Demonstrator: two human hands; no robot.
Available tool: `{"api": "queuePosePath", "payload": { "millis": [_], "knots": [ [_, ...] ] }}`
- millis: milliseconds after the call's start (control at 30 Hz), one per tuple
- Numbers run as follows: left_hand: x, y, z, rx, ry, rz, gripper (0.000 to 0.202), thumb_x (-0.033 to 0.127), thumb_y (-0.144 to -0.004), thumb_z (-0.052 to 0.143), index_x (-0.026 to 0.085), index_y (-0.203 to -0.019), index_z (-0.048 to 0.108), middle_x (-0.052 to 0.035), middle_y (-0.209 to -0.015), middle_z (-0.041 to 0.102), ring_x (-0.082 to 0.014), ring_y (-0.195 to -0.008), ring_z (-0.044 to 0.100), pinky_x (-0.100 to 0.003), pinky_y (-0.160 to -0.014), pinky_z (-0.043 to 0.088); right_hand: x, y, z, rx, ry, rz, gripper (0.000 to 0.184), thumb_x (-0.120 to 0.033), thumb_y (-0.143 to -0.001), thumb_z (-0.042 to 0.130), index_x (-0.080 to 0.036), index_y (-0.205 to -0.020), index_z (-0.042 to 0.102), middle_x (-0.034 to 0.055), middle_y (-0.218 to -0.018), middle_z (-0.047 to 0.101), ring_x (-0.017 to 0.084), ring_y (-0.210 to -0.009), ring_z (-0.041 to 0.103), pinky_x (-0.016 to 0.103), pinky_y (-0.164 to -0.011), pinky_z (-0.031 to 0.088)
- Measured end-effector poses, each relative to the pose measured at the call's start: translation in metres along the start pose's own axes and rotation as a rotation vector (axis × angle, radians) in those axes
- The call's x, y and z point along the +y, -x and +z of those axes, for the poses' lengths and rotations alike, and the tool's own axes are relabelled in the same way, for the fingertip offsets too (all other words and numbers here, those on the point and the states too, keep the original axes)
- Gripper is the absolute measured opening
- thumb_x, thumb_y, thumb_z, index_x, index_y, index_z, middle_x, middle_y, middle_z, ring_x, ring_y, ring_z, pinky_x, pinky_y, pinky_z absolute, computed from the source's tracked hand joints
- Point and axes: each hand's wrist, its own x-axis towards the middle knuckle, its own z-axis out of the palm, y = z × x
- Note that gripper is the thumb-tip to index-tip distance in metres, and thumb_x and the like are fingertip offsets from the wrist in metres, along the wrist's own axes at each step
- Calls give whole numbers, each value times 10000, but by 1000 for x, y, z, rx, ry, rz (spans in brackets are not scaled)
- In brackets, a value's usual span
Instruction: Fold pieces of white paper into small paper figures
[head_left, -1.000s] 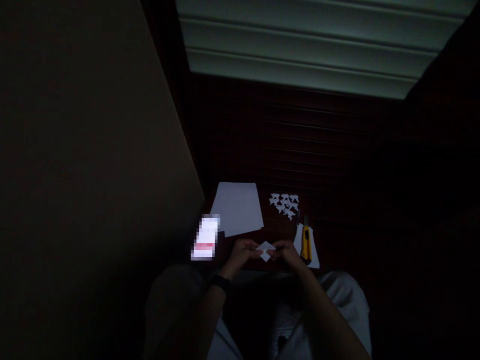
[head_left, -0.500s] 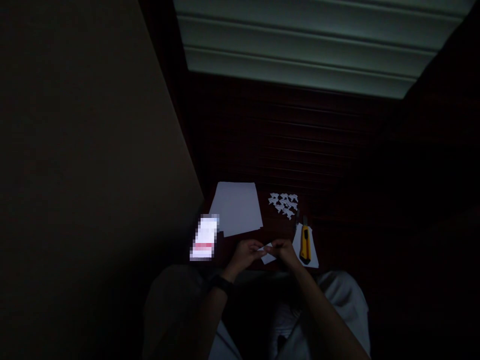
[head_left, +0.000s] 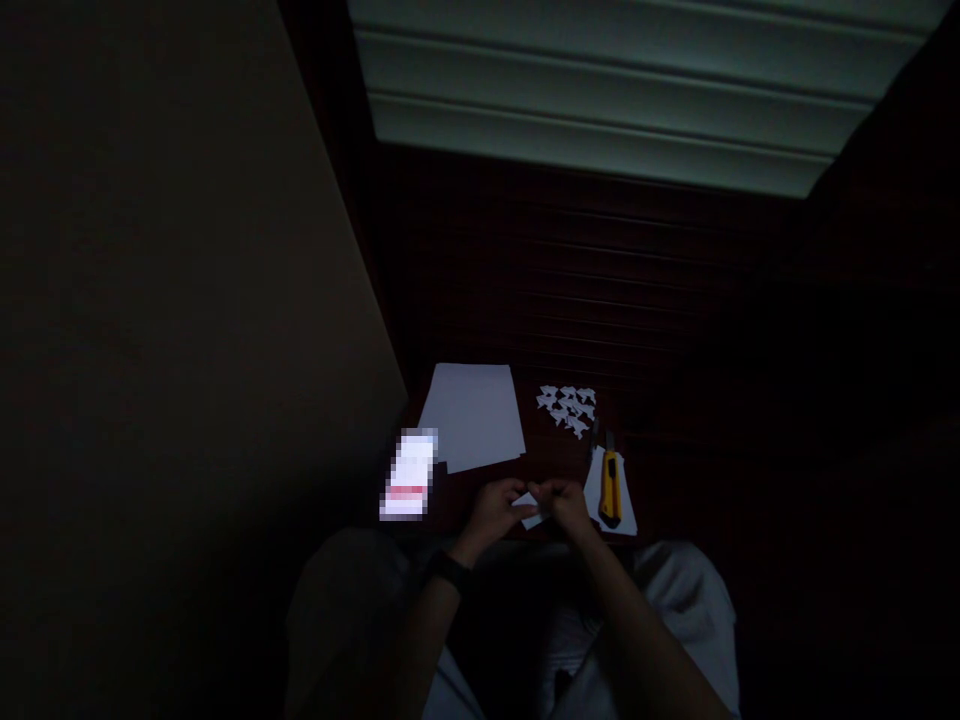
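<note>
A small piece of white paper (head_left: 531,520) is pinched between my two hands at the near edge of a dark table. My left hand (head_left: 496,509), with a dark band on the wrist, grips its left side. On the other side my right hand (head_left: 564,503) has its fingers closed on the paper's upper right part. The fingertips nearly meet and cover much of the paper, so its folds are hard to make out in the dim light.
Left of my hands lies a lit, blurred phone (head_left: 409,475), beside large white sheets (head_left: 474,415). Several small folded paper pieces (head_left: 568,408) are grouped at the back right. A yellow utility knife (head_left: 611,490) rests on smaller white sheets (head_left: 628,515) at the right.
My hands have drawn slightly closer together at the fingertips, and less of the small paper shows between them. Everything else on the table stays in place.
</note>
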Motion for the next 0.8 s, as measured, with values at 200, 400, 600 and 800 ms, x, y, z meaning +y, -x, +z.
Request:
{"api": "queuePosePath", "payload": {
  "millis": [200,400,600,800],
  "knots": [
    [5,0,-3,-42,94,-11,418,227,-533,715,130,-926,612,-32,-702,638,-143,-606,574,-213,-532,409,-5,1,-5,-104,25,-42,242,-364,-594,655,-127,-563,618,-17,-489,513,81,-454,389,207,-442,292],
    [8,2,-3,-71,137,-18,440,201,-531,712,135,-951,601,9,-604,591,-118,-541,544,-195,-493,390,-3,1,-5,-119,36,-31,269,-392,-591,663,-131,-558,608,-25,-472,496,78,-439,378,208,-431,281],
    [3,1,-4,47,151,0,363,259,-579,688,131,-909,609,-7,-646,602,-126,-578,554,-203,-516,397,-5,4,-14,-211,18,-42,300,-414,-590,669,-139,-710,651,-2,-598,573,97,-518,452,208,-483,314],
    [-2,-1,-7,47,166,-26,446,284,-577,702,128,-982,599,11,-574,574,-121,-525,546,-201,-487,397,-1,4,-16,-228,-54,14,313,-384,-569,695,-148,-770,652,-20,-580,564,83,-478,431,203,-461,296]
  ]
}}
